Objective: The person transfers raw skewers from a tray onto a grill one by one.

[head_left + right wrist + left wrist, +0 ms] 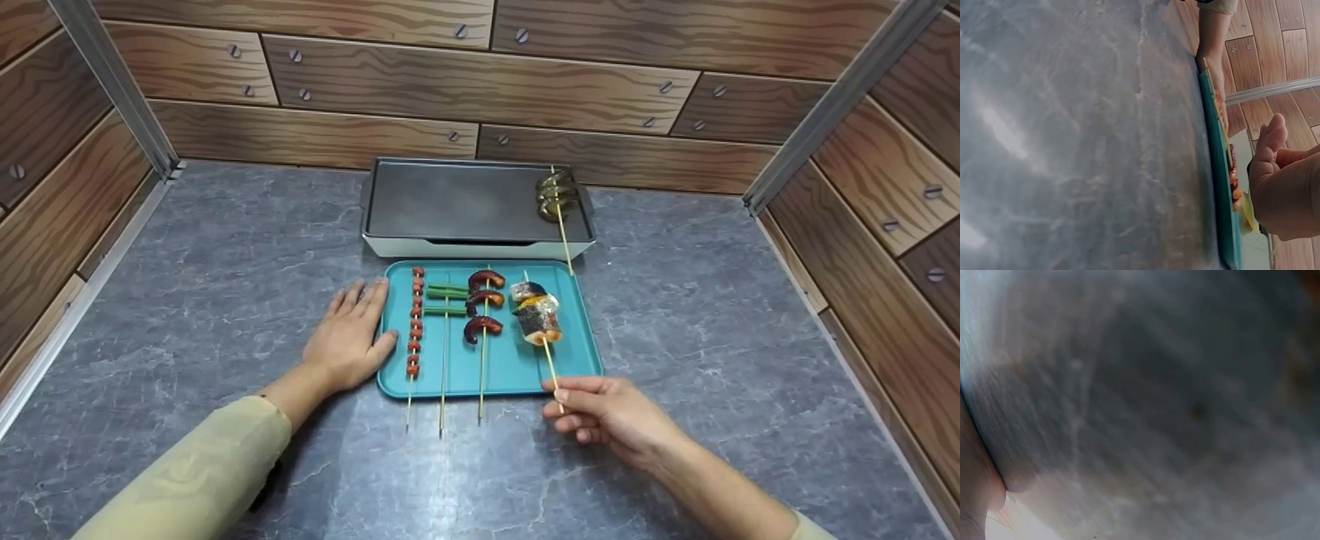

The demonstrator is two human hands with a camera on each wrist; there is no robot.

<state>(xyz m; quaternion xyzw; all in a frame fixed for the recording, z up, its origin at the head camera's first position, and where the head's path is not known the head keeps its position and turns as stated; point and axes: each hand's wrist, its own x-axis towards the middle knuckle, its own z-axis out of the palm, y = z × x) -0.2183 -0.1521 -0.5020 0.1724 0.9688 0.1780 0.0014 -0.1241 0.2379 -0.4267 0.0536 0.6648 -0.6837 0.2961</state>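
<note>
My right hand (611, 420) pinches the bare stick end of a fish skewer (541, 319), with silvery dark-skinned chunks and a yellow slice, over the right part of a teal tray (394, 386). My left hand (349, 337) lies flat with straight fingers at the tray's left edge, thumb at the rim. Between the hands lie a skewer of small red pieces (415, 322), a green vegetable skewer (448, 310) and an octopus-tentacle skewer (486, 298), their sticks jutting over the near rim. In the right wrist view the right hand (1286, 185) hides most of the fish skewer.
Behind the tray stands a dark-topped grill (457, 199) with a pale base. A dark green skewer (556, 195) lies on its right side, stick end reaching over the front edge to the tray. Wood-patterned walls (480, 75) enclose the grey marbled table (247, 247). The left wrist view is blurred.
</note>
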